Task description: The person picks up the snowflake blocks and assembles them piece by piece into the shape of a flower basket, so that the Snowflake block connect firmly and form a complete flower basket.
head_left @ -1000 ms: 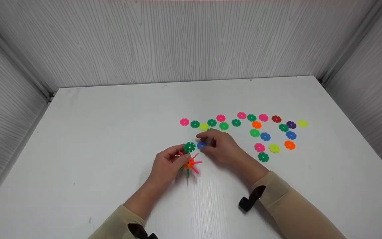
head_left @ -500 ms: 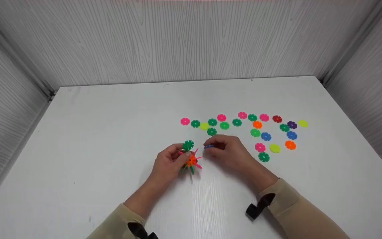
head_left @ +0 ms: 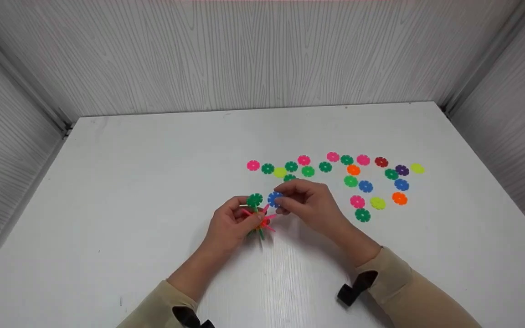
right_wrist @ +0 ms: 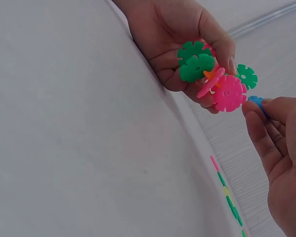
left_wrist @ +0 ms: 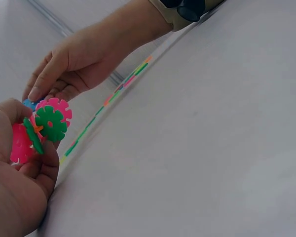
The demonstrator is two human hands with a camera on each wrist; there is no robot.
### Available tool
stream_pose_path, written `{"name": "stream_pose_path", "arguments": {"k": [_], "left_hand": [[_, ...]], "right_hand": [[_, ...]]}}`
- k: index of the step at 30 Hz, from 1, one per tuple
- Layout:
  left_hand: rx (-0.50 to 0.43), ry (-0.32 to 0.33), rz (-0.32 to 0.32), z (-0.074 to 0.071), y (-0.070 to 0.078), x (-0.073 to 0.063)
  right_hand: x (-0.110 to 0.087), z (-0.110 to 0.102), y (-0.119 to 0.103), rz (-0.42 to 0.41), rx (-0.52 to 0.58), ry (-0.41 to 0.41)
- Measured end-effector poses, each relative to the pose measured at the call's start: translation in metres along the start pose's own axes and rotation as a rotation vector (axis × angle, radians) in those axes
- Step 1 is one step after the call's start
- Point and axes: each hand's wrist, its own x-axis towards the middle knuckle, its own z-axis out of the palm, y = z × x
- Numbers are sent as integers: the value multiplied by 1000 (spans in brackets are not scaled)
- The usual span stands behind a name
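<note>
The left hand (head_left: 235, 219) has its thumb and fingers bent around a cluster (right_wrist: 211, 83) of interlocked notched discs, gripping it just above the tabletop (head_left: 153, 182). The cluster has orange at its core, with pink and green discs standing out in several directions; one green disc (head_left: 254, 199) rises on its far side, near the tips of the left hand's fingers. The right hand (head_left: 310, 205) is nearly closed, pinching a blue disc (head_left: 273, 199) between thumb and forefinger. The blue disc is held right beside the cluster's pink discs; whether the two touch cannot be told. Loose discs in pink, green, yellow, orange, blue, red and purple lie flat beyond the hands and off to the right, a dark green one (head_left: 362, 215) closest to the right forearm.

Compared with half a second ago, the blue disc has turned: then it showed the head camera its edge, now its face. The right hand has also brought it leftward, closer to the cluster, and its knuckles now partly cover a dark green disc (head_left: 290, 177) that was fully visible. The left hand keeps its grip, and the loose discs hold the same arrangement.
</note>
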Motion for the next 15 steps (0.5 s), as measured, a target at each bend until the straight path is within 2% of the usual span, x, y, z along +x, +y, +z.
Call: {"name": "stream_pose_path", "arguments": {"k": [10, 15], "left_hand": [[26, 34, 16, 2, 0, -1], [56, 50, 9, 3, 0, 0]], "right_hand": [[0, 0, -5, -48, -166, 4], [0, 0, -7, -95, -203, 8]]}}
